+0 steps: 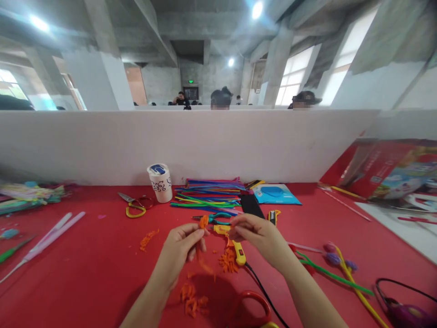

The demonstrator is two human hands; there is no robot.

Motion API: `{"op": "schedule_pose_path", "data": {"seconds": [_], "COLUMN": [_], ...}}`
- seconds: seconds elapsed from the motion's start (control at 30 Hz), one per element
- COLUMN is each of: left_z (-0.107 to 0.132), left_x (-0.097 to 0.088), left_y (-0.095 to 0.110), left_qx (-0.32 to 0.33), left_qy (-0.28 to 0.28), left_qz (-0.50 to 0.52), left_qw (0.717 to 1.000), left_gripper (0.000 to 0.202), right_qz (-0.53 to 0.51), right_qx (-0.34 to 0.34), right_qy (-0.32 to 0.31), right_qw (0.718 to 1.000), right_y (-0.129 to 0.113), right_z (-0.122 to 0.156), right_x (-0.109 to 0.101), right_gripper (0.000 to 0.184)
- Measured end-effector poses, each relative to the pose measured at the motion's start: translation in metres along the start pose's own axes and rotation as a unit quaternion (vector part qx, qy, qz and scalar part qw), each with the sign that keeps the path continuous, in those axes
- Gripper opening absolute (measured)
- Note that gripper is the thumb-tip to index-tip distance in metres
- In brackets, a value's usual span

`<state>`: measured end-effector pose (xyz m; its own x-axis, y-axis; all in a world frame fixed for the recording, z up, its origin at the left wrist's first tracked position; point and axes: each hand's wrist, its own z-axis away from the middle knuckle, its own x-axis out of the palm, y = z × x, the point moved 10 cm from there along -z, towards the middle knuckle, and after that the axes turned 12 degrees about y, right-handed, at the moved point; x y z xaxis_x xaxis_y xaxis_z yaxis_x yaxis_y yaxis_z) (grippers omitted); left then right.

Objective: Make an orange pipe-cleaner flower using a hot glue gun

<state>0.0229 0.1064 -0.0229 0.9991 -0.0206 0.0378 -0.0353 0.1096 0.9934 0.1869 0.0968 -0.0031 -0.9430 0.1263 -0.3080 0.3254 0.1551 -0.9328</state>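
My left hand (187, 243) is closed in a pinch around a small orange fuzzy piece (204, 222), with a thin orange strand hanging below the fingers. Just to its right, my right hand (251, 230) has its thumb and fingers drawn together. Whatever they hold, if anything, is too small to make out. Beneath the right hand lies a yellow glue gun (240, 253) with a black cord. Small cut orange bits form piles beside the glue gun (228, 260), nearer to me (193, 300) and at the left (148, 240). Teal-handled pliers (220, 218) rest behind both hands.
Colourful pipe cleaners (208, 193) lie by the white partition (205, 146), next to a white cup (160, 183). Yellow-handled scissors (134, 209) are at left, red-handled scissors (254, 298) in front. A blue packet (277, 194), a utility knife (273, 217) and green stems (334, 273) are rightward.
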Motion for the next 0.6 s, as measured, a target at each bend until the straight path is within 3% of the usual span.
{"op": "schedule_pose_path", "data": {"seconds": [0.1,0.27,0.5,0.6], "left_z": [0.004,0.006,0.006,0.006], "left_x": [0.013,0.024,0.026,0.028], "left_y": [-0.005,-0.01,-0.017,-0.018], "left_qx": [-0.004,0.003,0.017,0.02], "left_qy": [-0.027,-0.05,-0.061,-0.064], "left_qz": [-0.021,-0.056,-0.082,-0.085], "left_qw": [0.999,0.997,0.995,0.994], "left_gripper": [0.019,0.02,0.018,0.017], "right_qz": [-0.065,-0.045,0.107,0.138], "right_qx": [0.026,0.042,-0.096,-0.115], "right_qy": [-0.017,-0.013,0.023,0.035], "right_qw": [0.997,0.998,0.989,0.983], "right_y": [-0.013,-0.013,-0.031,-0.033], "right_z": [0.012,0.02,0.018,0.019], "right_x": [0.015,0.025,0.016,0.015], "right_gripper": [0.012,0.009,0.011,0.01]}}
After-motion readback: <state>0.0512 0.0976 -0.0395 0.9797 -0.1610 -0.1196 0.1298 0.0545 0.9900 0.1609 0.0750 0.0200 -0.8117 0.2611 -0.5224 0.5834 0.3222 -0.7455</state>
